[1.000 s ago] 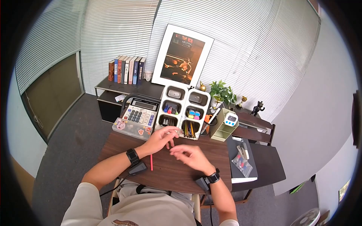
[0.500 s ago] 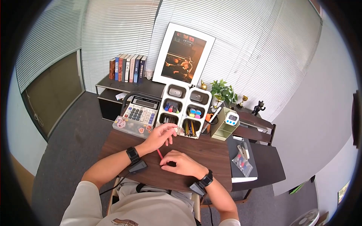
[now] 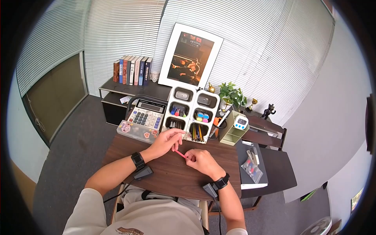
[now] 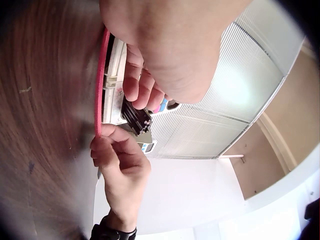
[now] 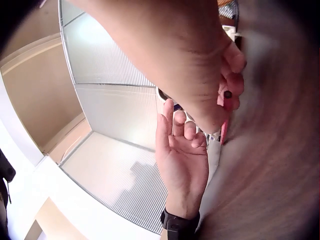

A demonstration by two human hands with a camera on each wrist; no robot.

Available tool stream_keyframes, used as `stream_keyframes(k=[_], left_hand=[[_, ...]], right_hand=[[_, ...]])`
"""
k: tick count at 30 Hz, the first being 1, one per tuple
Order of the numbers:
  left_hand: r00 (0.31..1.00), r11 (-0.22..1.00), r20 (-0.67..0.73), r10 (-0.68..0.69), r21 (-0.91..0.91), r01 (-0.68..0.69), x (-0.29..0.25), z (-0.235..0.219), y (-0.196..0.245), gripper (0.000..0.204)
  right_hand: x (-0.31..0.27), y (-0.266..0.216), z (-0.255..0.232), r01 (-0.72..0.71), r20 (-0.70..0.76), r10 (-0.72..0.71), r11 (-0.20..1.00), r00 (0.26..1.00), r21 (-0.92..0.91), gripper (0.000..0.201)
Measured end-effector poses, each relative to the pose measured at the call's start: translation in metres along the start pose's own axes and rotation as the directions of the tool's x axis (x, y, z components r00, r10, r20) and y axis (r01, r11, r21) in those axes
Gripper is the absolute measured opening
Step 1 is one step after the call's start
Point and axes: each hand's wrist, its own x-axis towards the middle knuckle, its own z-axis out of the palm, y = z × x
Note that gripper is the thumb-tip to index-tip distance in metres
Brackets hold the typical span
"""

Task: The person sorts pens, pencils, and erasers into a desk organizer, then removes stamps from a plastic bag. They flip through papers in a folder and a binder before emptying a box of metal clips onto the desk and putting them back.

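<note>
Head view: right hand (image 3: 202, 161) pinches red pen (image 3: 180, 154), lower middle of frame. Left hand (image 3: 167, 141) at its other end, fingers loose; can't tell if touching. Organizer (image 3: 190, 112) above.

The dark brown, flat bench (image 3: 168, 178) looks like wood, with streaky lines and a soft shine. The long, thin red stick (image 3: 180, 154) looks dull, and I can't tell if it is plastic or painted wood. The white box with six rounded holes (image 3: 190, 111) looks like smooth, shiny plastic. The long, cloudy box with stickers (image 3: 136, 132) is see-through plastic, and so is the thin, crinkly clear bag (image 3: 250, 174). The little gold cup (image 3: 253, 104) is shiny like metal. The pale shirt (image 3: 164, 215) is soft, creased cloth, and the grey floor (image 3: 66, 137) looks dull.
</note>
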Motion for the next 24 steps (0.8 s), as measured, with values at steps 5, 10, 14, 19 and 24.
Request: stream_keyframes(k=[5, 10, 14, 19, 24], left_hand=[[1.000, 1.000, 0.002, -0.005, 0.018, 0.005, 0.000, 0.000, 0.002, 0.030], [1.000, 0.999, -0.014, -0.026, 0.040, 0.026, 0.001, 0.001, 0.003, 0.028], [0.999, 0.999, -0.018, -0.027, 0.022, 0.028, 0.001, 0.002, 0.001, 0.028], [0.998, 0.997, 0.012, -0.067, 0.034, 0.066, 0.001, 0.000, -0.001, 0.028], [0.993, 0.995, 0.069, -0.098, 0.026, 0.096, 0.001, 0.003, -0.004, 0.032]], right_hand=[[0.003, -0.007, -0.002, 0.053, -0.264, -0.018, 0.991, 0.964, 0.127, 0.024], [0.000, -0.008, -0.012, -0.050, -0.195, 0.225, 0.766, 0.955, 0.641, 0.022], [-0.004, 0.001, -0.018, 0.231, -0.367, 0.109, 0.606, 0.924, 0.761, 0.032], [-0.011, 0.015, -0.026, 0.438, -0.530, 0.047, 0.505, 0.846, 0.744, 0.041], [-0.013, 0.018, -0.033, 0.539, -0.633, -0.009, 0.532, 0.774, 0.653, 0.030]])
